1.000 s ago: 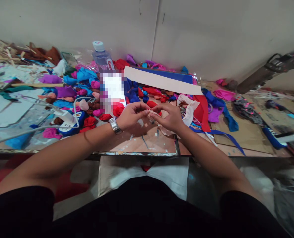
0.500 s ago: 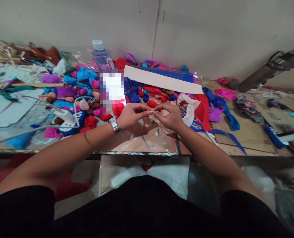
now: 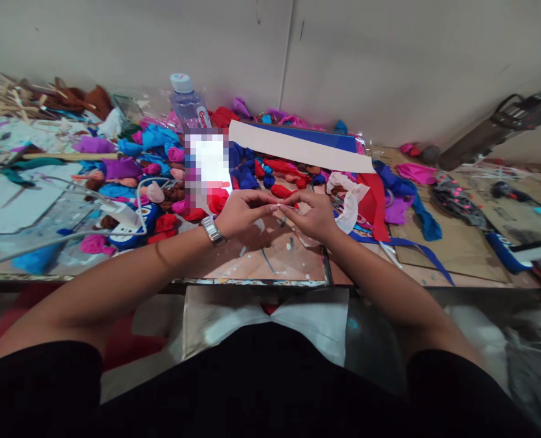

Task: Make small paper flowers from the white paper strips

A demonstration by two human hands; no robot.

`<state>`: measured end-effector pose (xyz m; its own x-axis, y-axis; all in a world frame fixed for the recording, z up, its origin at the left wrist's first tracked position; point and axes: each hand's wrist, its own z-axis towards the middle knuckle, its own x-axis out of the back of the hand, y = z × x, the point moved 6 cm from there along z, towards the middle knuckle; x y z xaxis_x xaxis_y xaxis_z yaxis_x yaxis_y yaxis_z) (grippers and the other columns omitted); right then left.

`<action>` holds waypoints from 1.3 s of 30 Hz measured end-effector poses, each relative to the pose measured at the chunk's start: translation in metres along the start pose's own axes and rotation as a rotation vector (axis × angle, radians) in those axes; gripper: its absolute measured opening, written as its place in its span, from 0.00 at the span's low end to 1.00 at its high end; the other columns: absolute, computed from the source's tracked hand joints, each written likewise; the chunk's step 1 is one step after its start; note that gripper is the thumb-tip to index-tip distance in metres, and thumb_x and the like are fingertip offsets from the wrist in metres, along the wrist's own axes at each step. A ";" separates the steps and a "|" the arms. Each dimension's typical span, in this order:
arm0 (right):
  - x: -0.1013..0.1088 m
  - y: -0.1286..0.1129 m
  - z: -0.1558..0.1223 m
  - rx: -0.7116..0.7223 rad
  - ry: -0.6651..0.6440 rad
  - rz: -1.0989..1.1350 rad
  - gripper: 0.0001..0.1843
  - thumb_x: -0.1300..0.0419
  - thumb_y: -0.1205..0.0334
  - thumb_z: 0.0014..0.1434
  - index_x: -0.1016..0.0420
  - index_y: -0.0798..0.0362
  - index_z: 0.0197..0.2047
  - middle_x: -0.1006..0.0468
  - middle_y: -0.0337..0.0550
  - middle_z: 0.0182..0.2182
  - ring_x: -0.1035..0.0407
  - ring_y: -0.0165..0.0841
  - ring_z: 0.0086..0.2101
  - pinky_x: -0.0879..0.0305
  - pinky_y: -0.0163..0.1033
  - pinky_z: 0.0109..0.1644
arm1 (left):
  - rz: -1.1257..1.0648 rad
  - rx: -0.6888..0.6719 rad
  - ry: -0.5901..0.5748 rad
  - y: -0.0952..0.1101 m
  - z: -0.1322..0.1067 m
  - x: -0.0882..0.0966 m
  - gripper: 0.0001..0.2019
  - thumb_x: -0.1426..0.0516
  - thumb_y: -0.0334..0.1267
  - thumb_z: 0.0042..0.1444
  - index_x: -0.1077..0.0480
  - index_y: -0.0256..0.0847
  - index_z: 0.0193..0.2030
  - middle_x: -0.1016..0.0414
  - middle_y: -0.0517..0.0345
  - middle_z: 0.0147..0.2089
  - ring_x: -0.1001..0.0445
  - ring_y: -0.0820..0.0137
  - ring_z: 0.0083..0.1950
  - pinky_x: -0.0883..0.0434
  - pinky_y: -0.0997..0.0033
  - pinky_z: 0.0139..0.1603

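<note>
Scrap point(image 3: 277, 207), pale, lies pinched between left hand point(image 3: 240, 213) and right hand point(image 3: 314, 214).

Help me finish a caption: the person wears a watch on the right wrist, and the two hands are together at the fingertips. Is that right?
Not quite: the head view shows the watch on the wrist of the left hand, not the right hand. The two hands are together at the fingertips.

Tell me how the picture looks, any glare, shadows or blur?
Head view: the screen-like patch glares white, pixelated at its edges; head view: a soft shadow lies on the tabletop below the left hand and right hand; head view: the lower-right corner looks dim and blurred.
</note>
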<state>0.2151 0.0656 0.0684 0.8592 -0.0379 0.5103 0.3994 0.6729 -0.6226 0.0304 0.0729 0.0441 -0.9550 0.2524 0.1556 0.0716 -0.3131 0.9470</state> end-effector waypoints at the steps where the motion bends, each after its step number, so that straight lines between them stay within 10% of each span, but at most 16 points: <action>1: 0.000 0.000 0.000 -0.002 0.001 -0.001 0.12 0.30 0.50 0.63 0.16 0.50 0.35 0.12 0.42 0.33 0.19 0.37 0.34 0.27 0.41 0.40 | -0.013 0.003 0.006 0.000 0.000 0.000 0.21 0.27 0.53 0.53 0.16 0.37 0.43 0.13 0.46 0.44 0.16 0.64 0.43 0.20 0.64 0.46; 39: -0.005 0.001 -0.004 0.040 0.005 -0.131 0.11 0.30 0.49 0.65 0.19 0.47 0.38 0.15 0.41 0.37 0.24 0.41 0.44 0.31 0.48 0.51 | 0.017 0.026 -0.035 -0.007 0.002 -0.001 0.22 0.29 0.56 0.54 0.15 0.38 0.42 0.13 0.47 0.42 0.17 0.64 0.41 0.21 0.66 0.44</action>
<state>0.2123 0.0636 0.0627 0.8022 -0.1312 0.5825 0.4953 0.6910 -0.5265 0.0311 0.0765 0.0374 -0.9431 0.2790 0.1806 0.0951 -0.2942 0.9510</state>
